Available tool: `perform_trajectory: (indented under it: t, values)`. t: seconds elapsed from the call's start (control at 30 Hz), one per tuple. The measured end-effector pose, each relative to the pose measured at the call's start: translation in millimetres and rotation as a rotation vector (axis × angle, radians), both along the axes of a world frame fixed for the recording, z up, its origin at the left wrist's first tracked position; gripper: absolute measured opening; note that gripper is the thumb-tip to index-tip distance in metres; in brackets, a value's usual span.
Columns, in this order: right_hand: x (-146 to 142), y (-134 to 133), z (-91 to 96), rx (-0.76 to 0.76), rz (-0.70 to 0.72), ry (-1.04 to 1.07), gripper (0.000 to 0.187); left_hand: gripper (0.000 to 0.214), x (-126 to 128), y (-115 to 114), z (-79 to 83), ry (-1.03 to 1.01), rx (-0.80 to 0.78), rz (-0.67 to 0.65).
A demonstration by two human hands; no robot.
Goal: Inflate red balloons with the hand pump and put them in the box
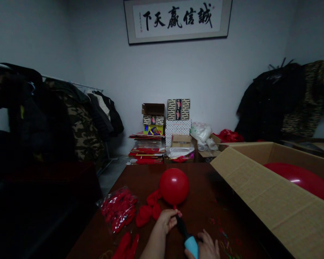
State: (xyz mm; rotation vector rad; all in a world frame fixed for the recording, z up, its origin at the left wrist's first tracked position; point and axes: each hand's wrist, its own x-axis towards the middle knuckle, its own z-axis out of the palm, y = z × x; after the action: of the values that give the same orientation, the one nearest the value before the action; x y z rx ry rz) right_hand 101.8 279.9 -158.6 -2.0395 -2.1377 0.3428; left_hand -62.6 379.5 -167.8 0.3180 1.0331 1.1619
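Note:
A partly inflated red balloon (174,186) sits above the table with its neck pointing down toward me. My left hand (167,220) pinches that neck where it meets the black nozzle of a hand balloon pump (191,246). Around the pump's light blue body, at the bottom of the view, my right hand (207,247) is closed; the pump's lower end is cut off by the frame. Left of the balloon lie limp red balloons (145,215) and a clear plastic bag (119,208) full of red ones. More red pieces (125,246) rest nearer to me.
An open cardboard box (275,205) on the right holds a large inflated red balloon (299,176). Coloured bits (224,235) are scattered on the dark wooden table (202,176). Stacked boxes (178,126) stand behind it. Coats hang on both sides.

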Motion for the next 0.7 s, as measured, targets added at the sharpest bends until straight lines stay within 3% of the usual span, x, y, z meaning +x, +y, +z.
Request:
perform_trajectory:
  t: [0.17,0.47,0.7]
  values:
    - [-1,1,1.9,0.044,-0.02,0.027,0.054,0.009,19,-1,-6.9,-0.139,0.076,0.211]
    - [-4,0,9.3,0.027,-0.051,0.026,0.051,0.014,42,-7,-11.1,-0.347,0.125,0.223]
    - [-5,-1,11.2,0.035,-0.04,0.04,0.051,0.009,42,-5,-11.5,-0.325,0.135,0.271]
